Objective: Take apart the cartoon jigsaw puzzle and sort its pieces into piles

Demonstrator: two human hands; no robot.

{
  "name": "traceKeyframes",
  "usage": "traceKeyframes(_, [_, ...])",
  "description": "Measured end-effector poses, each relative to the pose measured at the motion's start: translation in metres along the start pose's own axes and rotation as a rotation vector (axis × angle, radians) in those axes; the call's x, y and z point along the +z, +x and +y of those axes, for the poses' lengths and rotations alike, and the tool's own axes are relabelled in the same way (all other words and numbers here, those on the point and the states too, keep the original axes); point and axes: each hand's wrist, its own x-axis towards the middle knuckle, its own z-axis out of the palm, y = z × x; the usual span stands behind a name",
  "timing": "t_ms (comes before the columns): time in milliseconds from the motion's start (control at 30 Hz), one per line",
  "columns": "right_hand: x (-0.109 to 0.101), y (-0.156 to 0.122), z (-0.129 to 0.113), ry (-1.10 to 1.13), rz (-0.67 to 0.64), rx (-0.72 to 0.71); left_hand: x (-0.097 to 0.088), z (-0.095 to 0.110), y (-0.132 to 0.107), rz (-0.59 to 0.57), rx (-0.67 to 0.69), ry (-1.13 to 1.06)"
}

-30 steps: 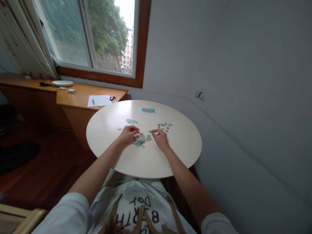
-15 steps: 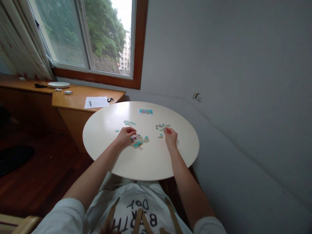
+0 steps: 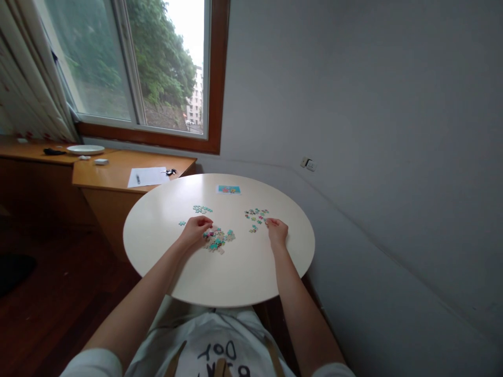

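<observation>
Both arms (image 3: 135,306) forward, fingers (image 3: 203,221) curled

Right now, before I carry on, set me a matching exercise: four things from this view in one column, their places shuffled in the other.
1. Left hand
2. Right hand
3. Picture card
4. Paper sheet

A. On the far part of the round table
B. At the right edge of a scattered cluster of puzzle pieces
C. On the wooden desk, by the keys
D. By the left side of the central heap of pieces

Pairs: 1-D, 2-B, 3-A, 4-C
</observation>
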Motion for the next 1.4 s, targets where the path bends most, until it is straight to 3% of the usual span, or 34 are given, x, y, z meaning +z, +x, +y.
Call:
traceKeyframes(133, [-0.005, -0.005, -0.001, -0.119, -0.009, -0.021, -0.002, -0.004, 0.002, 0.042, 0.024, 0.025])
traceKeyframes(333, [-0.012, -0.016, -0.013, -0.573, -0.116, -0.067, -0.004, -0.006, 0.004, 0.076, 0.037, 0.099])
traceKeyframes(500, [-0.013, -0.019, -0.020, -0.721, -0.153, -0.089, -0.003, -0.003, 0.002, 0.075, 0.051, 0.172])
traceKeyframes(733, [-0.012, -0.018, -0.018, -0.783, -0.147, -0.143, -0.001, 0.008, -0.006, -0.073, 0.086, 0.381])
traceKeyframes(1200, [-0.012, -0.018, -0.015, -0.707, -0.097, -0.172, 0.006, 0.019, -0.017, -0.413, 0.157, 0.564])
traceKeyframes(1400, [-0.011, -0.018, -0.013, -0.712, -0.080, -0.192, 0.009, 0.015, -0.017, -0.450, 0.174, 0.584])
